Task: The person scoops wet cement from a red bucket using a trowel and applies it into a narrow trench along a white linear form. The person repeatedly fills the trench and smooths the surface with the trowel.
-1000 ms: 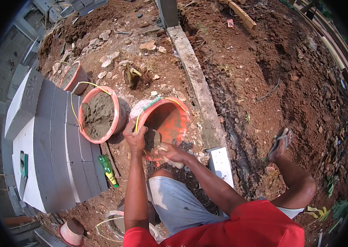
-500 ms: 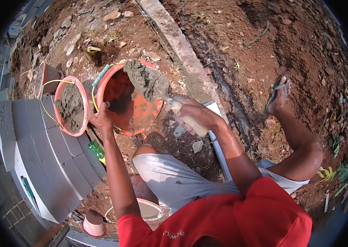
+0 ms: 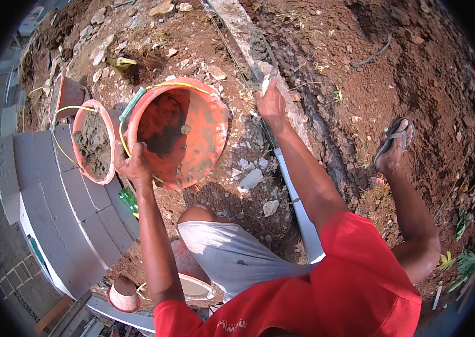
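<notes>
My left hand (image 3: 132, 163) is closed on the rim of a tilted orange bucket (image 3: 206, 126), its mouth turned up toward me. Wet grey mortar coats the inside, and a yellow cord handle with a green sleeve runs along its rim. Out ahead, my right hand (image 3: 272, 102) grips a trowel (image 3: 266, 85) by its pale handle. The trowel's blade is over a long, narrow concrete strip (image 3: 234, 19), beside a lump of grey mortar (image 3: 258, 46). A second bucket (image 3: 115, 132), filled with mortar, stands left of the tilted one.
Grey blocks (image 3: 52, 191) are stacked at the left, a green bottle (image 3: 128, 197) beside them. Pale blocks (image 3: 302, 216) continue the strip toward me. Near my knee is a tub (image 3: 210, 293) of greyish liquid. Stones and red soil surround my sandalled foot (image 3: 397, 140).
My right hand has carried the mortar-loaded trowel from the bucket's mouth up and right to the concrete strip. Mortar now lies there. My left hand still holds the bucket rim.
</notes>
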Tool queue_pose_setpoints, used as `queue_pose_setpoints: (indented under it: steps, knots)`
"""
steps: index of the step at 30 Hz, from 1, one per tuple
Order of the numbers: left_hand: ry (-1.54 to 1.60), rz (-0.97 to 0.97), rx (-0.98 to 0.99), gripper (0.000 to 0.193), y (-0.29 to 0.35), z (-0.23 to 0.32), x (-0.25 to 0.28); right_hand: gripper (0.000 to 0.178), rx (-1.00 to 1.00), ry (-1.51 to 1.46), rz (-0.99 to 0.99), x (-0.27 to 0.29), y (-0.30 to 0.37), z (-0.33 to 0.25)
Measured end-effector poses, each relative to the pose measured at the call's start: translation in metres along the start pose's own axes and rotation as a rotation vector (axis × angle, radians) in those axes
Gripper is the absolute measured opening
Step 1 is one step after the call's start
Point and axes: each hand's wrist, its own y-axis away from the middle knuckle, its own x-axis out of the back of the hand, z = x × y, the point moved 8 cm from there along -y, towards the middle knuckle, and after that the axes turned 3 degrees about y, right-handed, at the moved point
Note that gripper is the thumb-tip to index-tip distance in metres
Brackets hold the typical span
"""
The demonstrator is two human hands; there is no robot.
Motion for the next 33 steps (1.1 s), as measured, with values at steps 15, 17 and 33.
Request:
queue_pose_setpoints:
  steps: [15, 17, 33]
  knots:
    - [0.077, -0.056, -0.044, 0.028, 0.004, 0.007, 0.006, 0.049, 0.199, -0.021, -0.574, 0.085, 0.189, -0.069]
    - [0.06, -0.056, -0.045, 0.03, 0.006, 0.008, 0.003, 0.049, 0.278, 0.119, -0.499, 0.082, 0.172, -0.104]
    - [0.042, -0.001, -0.186, 0.019, 0.02, 0.012, 0.018, 0.042, 0.42, 0.248, -1.086, -0.09, 0.24, -0.179]
